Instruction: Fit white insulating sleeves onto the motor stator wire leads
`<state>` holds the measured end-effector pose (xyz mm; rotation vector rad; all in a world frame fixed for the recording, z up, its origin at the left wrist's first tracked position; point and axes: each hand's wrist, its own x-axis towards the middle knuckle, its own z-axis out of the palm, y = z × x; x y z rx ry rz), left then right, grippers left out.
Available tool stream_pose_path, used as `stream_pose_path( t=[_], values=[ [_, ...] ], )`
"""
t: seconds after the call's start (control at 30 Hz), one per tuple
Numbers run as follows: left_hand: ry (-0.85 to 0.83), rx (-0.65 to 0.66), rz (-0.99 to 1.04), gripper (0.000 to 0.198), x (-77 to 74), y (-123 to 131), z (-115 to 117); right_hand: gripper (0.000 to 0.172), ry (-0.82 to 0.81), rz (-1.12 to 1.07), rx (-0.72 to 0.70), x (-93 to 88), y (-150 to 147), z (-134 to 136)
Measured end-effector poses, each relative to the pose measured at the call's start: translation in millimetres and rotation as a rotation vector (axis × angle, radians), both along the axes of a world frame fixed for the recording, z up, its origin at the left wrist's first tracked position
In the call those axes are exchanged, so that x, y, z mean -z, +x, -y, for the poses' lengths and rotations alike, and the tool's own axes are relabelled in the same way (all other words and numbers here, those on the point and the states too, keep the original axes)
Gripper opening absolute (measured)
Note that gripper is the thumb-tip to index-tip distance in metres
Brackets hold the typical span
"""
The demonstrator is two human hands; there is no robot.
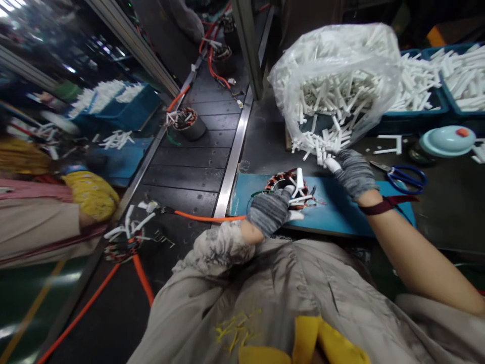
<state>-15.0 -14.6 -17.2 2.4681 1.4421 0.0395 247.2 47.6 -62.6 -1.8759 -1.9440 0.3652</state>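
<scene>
My left hand (269, 210), in a grey knit glove with white fingertips, is closed on the near side of a motor stator (278, 180) with copper windings. White sleeve tubes (299, 178) stick up from its wires beside my fingers. The stator lies on a blue mat (326, 202), and an orange cable (208, 218) runs left from near my left hand. Gloved likewise, my right hand (352, 174) has its fingers drawn together at the front edge of a pile of white tubes (318, 144). Whatever is between those fingertips is hidden.
A clear plastic bag (341, 60) spills tubes behind the mat. Blue bins (417, 108) of tubes stand right, near scissors (407, 177) and a light-blue lidded container (447, 144). Left runs a slatted conveyor (189, 172) with stators (191, 126). Beyond it a co-worker's yellow sleeve (91, 194) shows.
</scene>
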Motion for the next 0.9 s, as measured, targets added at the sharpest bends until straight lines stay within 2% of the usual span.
stream_pose_path(
  t=[0.1,0.17,0.27,0.37,0.43,0.5,0.57,0.63,0.7,0.8,0.9],
  values=[
    [-0.106,0.001,0.146,0.075,-6.3,11,-14,0.037,-0.082,0.132,0.047,8.3,8,-17],
    [-0.095,-0.008,0.311,0.072,0.9,5,-13,0.033,-0.09,0.13,0.072,9.9,8,-21],
    [0.07,-0.025,0.527,0.076,19.9,-15,2,0.033,-0.045,0.038,0.156,6.4,9,-12],
    [0.332,0.074,0.508,0.05,34.3,-32,18,0.035,0.025,-0.072,0.229,-2.3,9,15],
    [0.516,0.173,0.432,0.032,39.5,-36,22,0.039,0.072,-0.282,0.227,-10.3,6,42],
    [0.691,0.244,0.393,0.027,43.6,-37,22,0.047,0.074,-0.616,0.171,-18.8,1,69],
    [0.768,0.282,0.377,0.029,48.0,-36,21,0.038,0.033,-0.784,0.165,-25.4,-4,92],
    [0.712,0.286,0.35,0.034,52.2,-37,21,0.027,0.004,-0.812,0.208,-28.4,-6,105],
    [0.584,0.283,0.31,0.041,54.6,-39,21,0.022,-0.027,-0.818,0.238,-27.9,-6,111],
    [0.449,0.282,0.261,0.043,51.9,-42,19,0.022,-0.069,-0.827,0.226,-23.5,-5,110],
    [0.397,0.303,0.251,0.041,43.4,-43,14,0.026,-0.02,-0.802,0.211,-18.3,-2,109]
  ],
)
